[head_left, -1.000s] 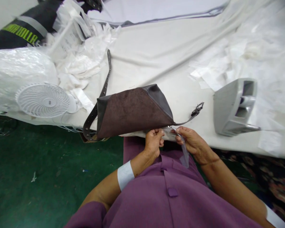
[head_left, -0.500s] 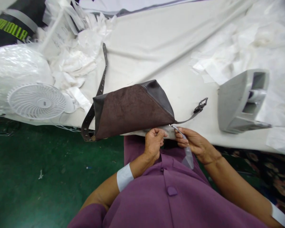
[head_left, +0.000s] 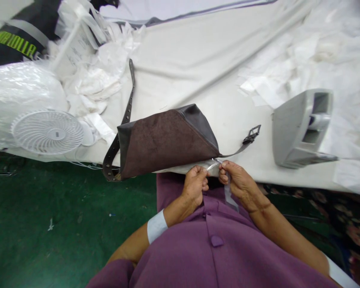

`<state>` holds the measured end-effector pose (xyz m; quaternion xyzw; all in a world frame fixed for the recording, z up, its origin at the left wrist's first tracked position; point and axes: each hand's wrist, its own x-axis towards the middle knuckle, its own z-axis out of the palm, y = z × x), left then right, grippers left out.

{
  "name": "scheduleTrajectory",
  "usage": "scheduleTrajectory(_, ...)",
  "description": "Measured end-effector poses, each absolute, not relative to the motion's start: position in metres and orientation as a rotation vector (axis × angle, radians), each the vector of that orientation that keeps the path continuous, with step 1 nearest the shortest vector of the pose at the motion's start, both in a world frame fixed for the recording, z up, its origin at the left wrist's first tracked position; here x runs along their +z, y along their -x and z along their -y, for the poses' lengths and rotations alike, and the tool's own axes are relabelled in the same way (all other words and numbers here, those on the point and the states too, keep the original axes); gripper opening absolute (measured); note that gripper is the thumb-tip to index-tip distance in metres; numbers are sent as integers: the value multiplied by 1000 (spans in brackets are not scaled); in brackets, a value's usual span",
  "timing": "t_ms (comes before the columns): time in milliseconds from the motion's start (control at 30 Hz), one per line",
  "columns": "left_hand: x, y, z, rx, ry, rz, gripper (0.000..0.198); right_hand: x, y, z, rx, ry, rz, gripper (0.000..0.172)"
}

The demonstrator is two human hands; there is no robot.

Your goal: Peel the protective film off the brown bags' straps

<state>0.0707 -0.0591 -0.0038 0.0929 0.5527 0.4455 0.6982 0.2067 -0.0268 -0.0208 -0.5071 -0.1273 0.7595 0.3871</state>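
Note:
A brown suede bag (head_left: 168,142) with dark leather corners lies at the front edge of the table. A studded strap (head_left: 111,156) hangs off its left end, and a strap with a buckle (head_left: 250,136) reaches out to the right. By the bag's lower right corner is a small metal zip pull (head_left: 214,159). Close to it, my right hand (head_left: 237,180) pinches a clear plastic strip (head_left: 230,197), whose tail hangs below the fingers. My left hand (head_left: 195,184) is closed in a pinch on the strip's other part, just left of the right hand.
A grey tape dispenser (head_left: 291,128) stands at the right, with thin white sheets (head_left: 306,64) behind it. On the left are a white fan (head_left: 49,132), clear plastic wrapping (head_left: 21,92) and crumpled white paper (head_left: 93,82). The table (head_left: 192,52) has a pale, creased cover.
My right hand has shifted slightly left and closer to the zip pull. Some clear plastic now stretches between my two hands, and the hanging tail has swung left.

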Motion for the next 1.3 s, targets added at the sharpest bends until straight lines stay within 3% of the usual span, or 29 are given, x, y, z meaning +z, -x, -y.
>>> scheduleTrajectory(400, -6, -79, 47, 1033, -300, -1256, 25, -24, -237, 7, 2076, 1111, 65, 9)
scheduleTrajectory(567, -6, -97, 27, 901, -89, -1065, 37, -23, -243, 5, 2240, 958, -142, 13)
scheduleTrajectory(733, -19, -104, 14, 861, 32, -906, 23, -28, -249, 3, 2328, 781, -262, 15)
scheduleTrajectory(900, -21, -105, 17, 944, 45, -962, 21, -35, -251, 4, 2376, 681, -238, 14)
scheduleTrajectory(1300, -10, -105, 22, 996, -149, -1132, 24, -27, -248, 6, 2212, 992, 0, 11)
